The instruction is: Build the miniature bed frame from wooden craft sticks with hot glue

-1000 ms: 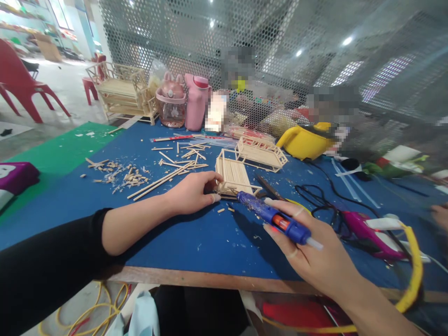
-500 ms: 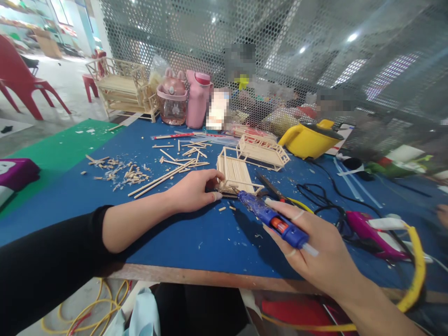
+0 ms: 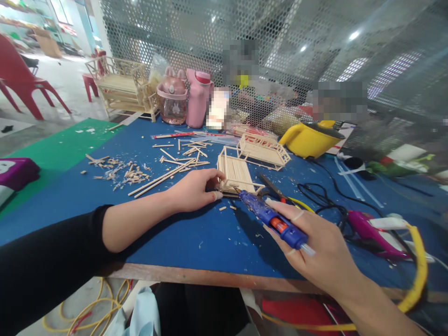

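Blue table (image 3: 196, 242): wooden front edge, bearing a slatted stick frame (image 3: 238, 168).
Sticks (image 3: 164, 179) and offcuts (image 3: 134, 175): left of the frame.
Railed stick model (image 3: 264, 151): just behind the frame's right side.
Yellow pot (image 3: 308, 141): beyond the frame, to its right.
Magenta device (image 3: 367, 228): right of the frame; type unclear.

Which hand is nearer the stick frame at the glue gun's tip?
Left. The left hand holds the stick frame by its near left corner; the right hand, gripping the blue glue gun, sits farther off, to the right.
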The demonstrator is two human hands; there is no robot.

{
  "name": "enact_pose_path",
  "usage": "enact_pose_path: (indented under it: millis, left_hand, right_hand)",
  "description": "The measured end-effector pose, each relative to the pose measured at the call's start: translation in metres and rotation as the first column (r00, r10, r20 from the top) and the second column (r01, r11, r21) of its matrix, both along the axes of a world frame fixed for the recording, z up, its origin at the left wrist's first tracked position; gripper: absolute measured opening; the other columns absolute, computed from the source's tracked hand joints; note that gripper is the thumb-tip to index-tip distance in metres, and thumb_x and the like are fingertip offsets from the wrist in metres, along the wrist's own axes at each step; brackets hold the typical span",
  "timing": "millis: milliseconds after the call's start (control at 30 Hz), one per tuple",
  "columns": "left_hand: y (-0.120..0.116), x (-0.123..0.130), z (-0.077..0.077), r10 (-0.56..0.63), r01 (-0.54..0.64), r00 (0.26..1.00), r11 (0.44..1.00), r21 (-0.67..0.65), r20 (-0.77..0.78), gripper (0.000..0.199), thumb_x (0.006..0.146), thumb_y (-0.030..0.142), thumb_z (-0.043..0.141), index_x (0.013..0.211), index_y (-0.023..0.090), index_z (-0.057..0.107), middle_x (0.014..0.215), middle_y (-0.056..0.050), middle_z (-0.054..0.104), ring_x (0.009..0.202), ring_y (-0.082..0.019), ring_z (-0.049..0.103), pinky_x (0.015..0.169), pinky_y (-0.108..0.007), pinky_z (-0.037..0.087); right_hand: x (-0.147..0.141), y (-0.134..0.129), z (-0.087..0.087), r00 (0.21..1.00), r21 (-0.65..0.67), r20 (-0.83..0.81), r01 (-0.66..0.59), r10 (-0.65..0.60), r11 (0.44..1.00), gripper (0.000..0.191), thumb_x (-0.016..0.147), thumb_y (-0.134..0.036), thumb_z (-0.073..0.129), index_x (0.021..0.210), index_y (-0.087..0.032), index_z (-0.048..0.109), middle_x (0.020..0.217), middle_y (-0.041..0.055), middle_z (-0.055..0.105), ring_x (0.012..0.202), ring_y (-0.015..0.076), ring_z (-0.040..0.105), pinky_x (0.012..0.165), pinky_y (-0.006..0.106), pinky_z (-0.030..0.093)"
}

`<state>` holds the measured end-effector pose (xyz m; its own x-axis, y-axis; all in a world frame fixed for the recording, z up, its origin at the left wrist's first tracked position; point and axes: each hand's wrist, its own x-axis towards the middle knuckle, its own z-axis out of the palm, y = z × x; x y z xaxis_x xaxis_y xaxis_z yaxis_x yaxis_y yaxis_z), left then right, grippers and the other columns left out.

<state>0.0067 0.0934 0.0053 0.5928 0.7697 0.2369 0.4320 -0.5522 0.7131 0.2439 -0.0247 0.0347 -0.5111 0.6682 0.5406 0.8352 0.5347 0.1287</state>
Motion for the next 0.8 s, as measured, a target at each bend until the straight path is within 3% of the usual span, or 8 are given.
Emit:
enact_pose_path:
  millis: [500, 667, 800]
  left_hand:
    - [-0.001, 0.0, 0.003, -0.001, 0.001, 1.0, 1.0, 0.004, 0.002, 0.035, 0.074, 0.021, 0.063, 0.109, 0.016, 0.059, 0.087, -0.003, 0.066, 0.075, -0.014, 0.06, 0.071, -0.028, 0.047]
    - [-0.001, 0.0, 0.001, 0.002, -0.002, 1.0, 1.0, 0.001, 0.003, 0.035, 0.074, 0.021, 0.063, 0.109, 0.017, 0.059, 0.088, -0.002, 0.067, 0.077, -0.015, 0.06, 0.072, -0.029, 0.048]
    - [0.0, 0.0, 0.0, -0.003, 0.003, 1.0, 1.0, -0.003, 0.008, 0.037, 0.075, 0.021, 0.062, 0.111, 0.017, 0.058, 0.089, -0.003, 0.067, 0.077, -0.015, 0.06, 0.073, -0.029, 0.047]
  right_hand:
    - [0.011, -0.004, -0.001, 0.999, 0.063, 0.013, 0.028, -0.029, 0.998, 0.035, 0.082, -0.017, 0.057, 0.117, -0.015, 0.056, 0.102, 0.0114, 0.072, 0.082, 0.0237, 0.069, 0.071, 0.034, 0.054]
    - [0.018, -0.009, -0.001, 0.997, 0.013, -0.074, 0.033, -0.032, 0.999, 0.041, 0.081, -0.019, 0.06, 0.121, -0.017, 0.054, 0.109, 0.0114, 0.07, 0.092, 0.0237, 0.068, 0.077, 0.033, 0.054]
    - [0.014, -0.007, 0.001, 0.999, -0.02, -0.038, -0.01, 0.009, 1.0, 0.038, 0.081, -0.018, 0.059, 0.12, -0.018, 0.055, 0.103, 0.0095, 0.071, 0.085, 0.0212, 0.069, 0.074, 0.032, 0.054]
